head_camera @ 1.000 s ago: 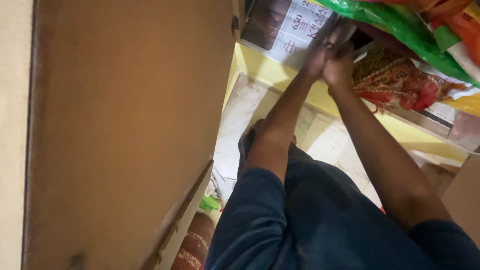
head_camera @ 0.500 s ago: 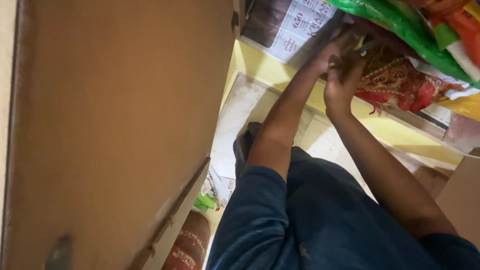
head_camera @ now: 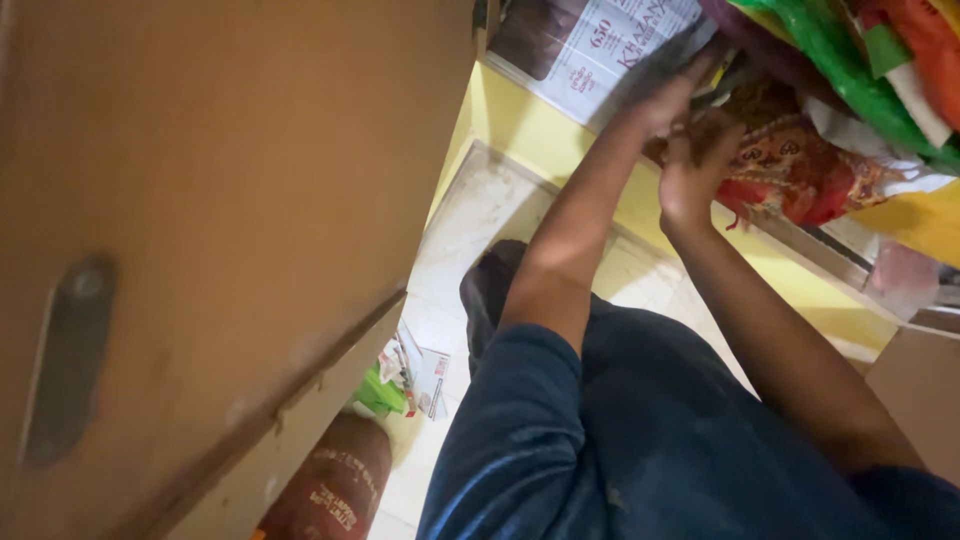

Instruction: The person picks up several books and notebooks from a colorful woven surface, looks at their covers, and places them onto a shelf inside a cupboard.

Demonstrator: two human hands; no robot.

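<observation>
My left hand (head_camera: 672, 92) reaches up to a shelf and lies with its fingers stretched against the end of a white and brown printed box (head_camera: 590, 45). Just below it, my right hand (head_camera: 700, 160) has its fingers curled into a red patterned packet (head_camera: 800, 170). Green and orange plastic bags (head_camera: 850, 50) are stacked above that packet. Both forearms come out of dark blue sleeves (head_camera: 520, 430).
A large brown cardboard panel with an oval hand slot (head_camera: 200, 200) fills the left. The yellow shelf edge (head_camera: 520, 115) runs under the box. Far below are a pale tiled floor (head_camera: 470, 220), my foot (head_camera: 490, 290), a reddish cylinder (head_camera: 330, 490) and green and paper scraps (head_camera: 400, 385).
Both hands have moved up and right along the shelf. They were together at the box's corner; now the right hand sits lower, on the red packet. The view has shifted.
</observation>
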